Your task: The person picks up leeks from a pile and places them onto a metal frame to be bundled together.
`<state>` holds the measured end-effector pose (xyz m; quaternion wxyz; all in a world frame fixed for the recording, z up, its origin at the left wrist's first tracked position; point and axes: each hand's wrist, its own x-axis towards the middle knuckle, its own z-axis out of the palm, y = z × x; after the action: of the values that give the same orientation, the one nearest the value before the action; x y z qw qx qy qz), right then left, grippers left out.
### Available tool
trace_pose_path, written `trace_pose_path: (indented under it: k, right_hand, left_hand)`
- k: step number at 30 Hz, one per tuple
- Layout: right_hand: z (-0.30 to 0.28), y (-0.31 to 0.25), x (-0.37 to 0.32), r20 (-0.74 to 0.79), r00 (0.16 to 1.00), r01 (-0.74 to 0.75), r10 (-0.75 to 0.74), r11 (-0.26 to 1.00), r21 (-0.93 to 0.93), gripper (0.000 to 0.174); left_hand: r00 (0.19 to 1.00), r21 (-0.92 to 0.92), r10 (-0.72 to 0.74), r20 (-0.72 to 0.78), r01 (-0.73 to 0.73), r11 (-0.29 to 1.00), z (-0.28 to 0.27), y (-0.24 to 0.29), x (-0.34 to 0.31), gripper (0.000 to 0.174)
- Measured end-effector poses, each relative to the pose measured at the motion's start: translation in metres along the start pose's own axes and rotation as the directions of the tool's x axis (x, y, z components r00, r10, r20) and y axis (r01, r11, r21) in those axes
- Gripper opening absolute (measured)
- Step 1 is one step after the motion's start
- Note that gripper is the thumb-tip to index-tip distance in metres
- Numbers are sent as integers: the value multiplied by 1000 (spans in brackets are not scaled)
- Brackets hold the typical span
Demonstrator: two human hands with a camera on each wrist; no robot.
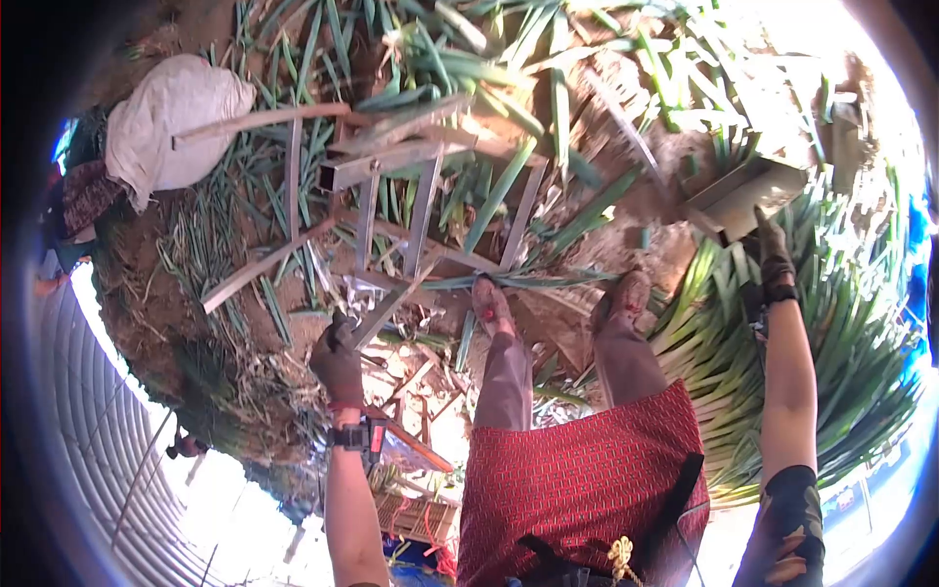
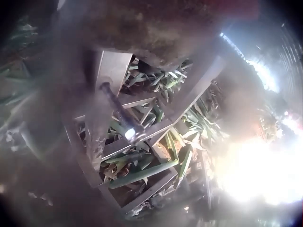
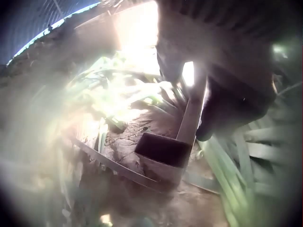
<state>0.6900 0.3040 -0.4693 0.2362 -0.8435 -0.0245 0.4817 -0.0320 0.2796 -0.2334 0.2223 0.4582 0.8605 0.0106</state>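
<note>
Left grip [image 1: 335, 367], a dark-gloved hand, is curled round the near end of a metal bar [image 1: 396, 305] belonging to the metal frame [image 1: 419, 210], which lies on the ground just beyond the person's feet; how tightly each finger closes is too blurred to tell. Right grip [image 1: 773, 245], also gloved, is well to the right of the frame and pinches the edge of a hollow metal piece [image 1: 751, 196], which has a dark rectangular end. Whether this piece joins onto the frame cannot be told. 1 dark, bolt-like rod [image 2: 118, 111] sticks out from the frame's side. Long green stalks [image 1: 499, 201] lie inside the frame and beyond it, strewn over brown soil. To the right of the frame, below the right grip, spreads a thick heap of green leaves [image 1: 831, 333] with pale stems. To the left of the frame, on its far side, sits a pale, bulging sack [image 1: 176, 122]. 2 feet in dirty shoes [image 1: 631, 293] stand at the frame's near side; nearer still, a red patterned cloth [image 1: 587, 470] covers the person's lap.
</note>
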Motion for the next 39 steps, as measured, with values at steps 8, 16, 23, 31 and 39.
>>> trace_pose_path:
  k: [8, 16, 23, 31, 39]
  right_hand:
    - [-1, 47, 52, 143, 988, 51, -63, 995, 87, 37]
    - [6, 71, -85, 104, 982, 156, -156, 988, 7, 16]
    - [-12, 96, -266, 74, 995, 82, -71, 984, -158, 17]
    - [17, 136, -333, 158, 958, 285, -239, 733, -618, 33]
    - [54, 147, -345, 70, 944, 269, -322, 633, -725, 37]
  left_hand:
    - [970, -274, -164, 181, 210, 939, 3, -14, 17, 22]
    - [985, 165, -150, 90, 133, 977, -5, 27, 16, 22]
    - [985, 239, -156, 75, 134, 962, 9, 2, 23, 28]
    - [984, 265, -172, 49, 153, 952, 5, 18, 21, 36]
    - [987, 167, -141, 83, 126, 978, 8, 7, 22, 26]
